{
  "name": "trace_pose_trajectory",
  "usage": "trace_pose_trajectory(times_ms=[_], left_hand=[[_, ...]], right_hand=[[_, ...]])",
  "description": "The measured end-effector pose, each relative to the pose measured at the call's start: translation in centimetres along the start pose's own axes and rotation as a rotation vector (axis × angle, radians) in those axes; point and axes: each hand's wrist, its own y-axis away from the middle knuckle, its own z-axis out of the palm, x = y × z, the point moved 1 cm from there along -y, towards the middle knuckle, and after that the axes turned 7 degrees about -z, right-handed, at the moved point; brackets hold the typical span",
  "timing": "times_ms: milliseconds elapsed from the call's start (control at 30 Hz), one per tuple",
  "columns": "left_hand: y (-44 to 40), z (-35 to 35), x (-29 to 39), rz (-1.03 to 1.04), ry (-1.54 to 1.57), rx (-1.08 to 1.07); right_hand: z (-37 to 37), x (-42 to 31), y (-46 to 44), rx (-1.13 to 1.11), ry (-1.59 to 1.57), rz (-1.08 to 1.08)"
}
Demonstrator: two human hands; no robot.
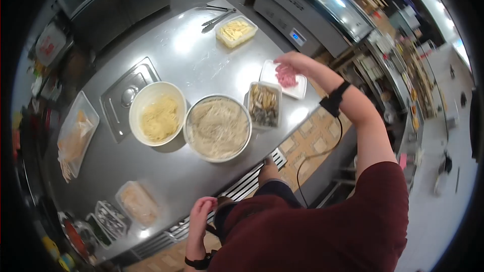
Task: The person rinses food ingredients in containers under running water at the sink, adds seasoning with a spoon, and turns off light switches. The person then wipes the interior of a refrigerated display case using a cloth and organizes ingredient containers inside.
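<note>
My right hand [294, 62] is over the far side of a white tray [298, 92], its fingers stretched out and loosely apart. Pink strips of what looks like raw meat [286, 76] lie on the tray just below the fingers. Beside the tray stands a clear container of brown and grey pieces [264, 102], perhaps sliced mushrooms. Near the front table edge, my left hand [203, 206] hangs with its fingers curled in, nothing visible in it. A large round bowl of pale dough-like food [218, 128] and a white bowl of yellow noodles [160, 116] stand mid-table.
A tub of pale yellow strips [236, 31] stands at the far end near metal tongs [218, 16]. A steel lid [121, 102] lies behind the noodle bowl. At left are a bagged tray [78, 133] and a lidded container [137, 203]. A cable [322, 152] trails from my right wristband.
</note>
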Motion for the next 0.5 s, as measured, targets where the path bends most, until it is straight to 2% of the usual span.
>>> trace_pose_trajectory(times_ms=[33,67,133,233,333,400,433,500], left_hand=[[-2.0,3.6,-0.1,-0.007,0.035,-0.044],[-3.7,7.2,0.6,-0.029,-0.099,-0.056],[-9.1,12.6,-1.4,-0.099,-0.139,-0.102],[-14.6,21.1,0.5,-0.141,0.253,0.023],[-19.2,25.5,2.5,-0.071,0.454,0.287],[-21.7,25.7,2.1,-0.056,0.494,0.427],[-22.4,25.9,1.7,-0.054,0.521,0.492],[-22.6,26.4,1.6,-0.022,0.490,0.556]], right_hand=[[-2.5,-1.5,-3.7,0.036,0.198,-0.033],[-4.9,-2.5,-8.7,0.021,0.291,-0.065],[-8.9,-2.5,-19.5,0.003,0.453,-0.136],[-10.3,-2.9,-29.0,0.097,0.496,-0.224],[-9.2,-2.4,-34.1,-0.007,0.346,-0.273],[-8.9,-2.5,-36.8,-0.062,0.893,-0.384],[-8.3,-3.6,-35.9,-0.069,1.090,-0.337],[-7.8,-4.0,-35.6,-0.079,1.148,-0.249]])
